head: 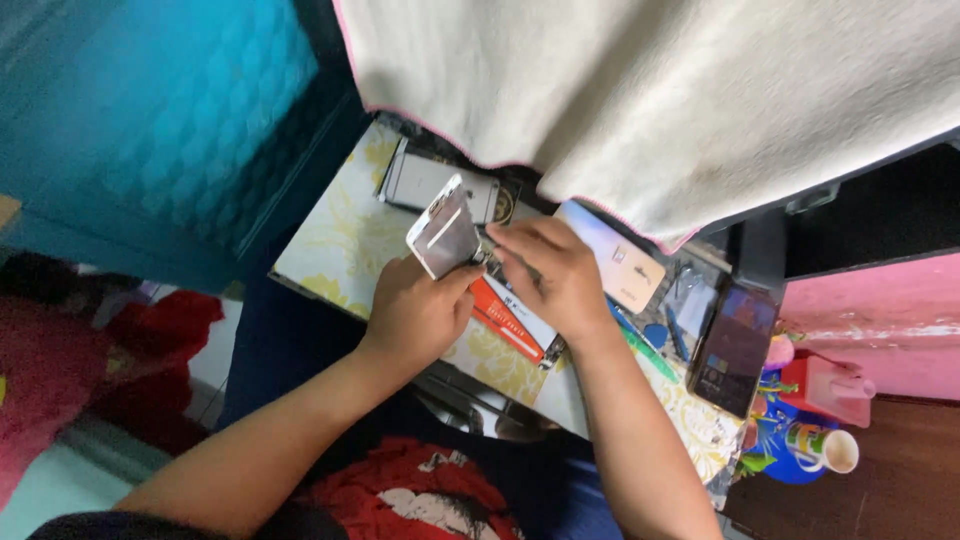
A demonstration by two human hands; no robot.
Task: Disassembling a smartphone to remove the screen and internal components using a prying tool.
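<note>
The left hand is clamped on a silver phone shell, holding it tilted above the desk. The right hand pinches at the shell's lower edge, seemingly working a small part; what its fingertips hold is too small to tell. This looks like mid-disassembly, calling for fine control. Another silver phone lies behind, an orange-and-white box beneath, and a dark phone to the right. An overhanging cream cloth crowds the view.

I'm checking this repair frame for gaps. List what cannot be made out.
- Head view: the right hand covers what its fingertips touch beside the silver phone panel in the left hand.
- The cream cloth hides the desk's far part.
- The small blue tools are too blurred to identify.
</note>
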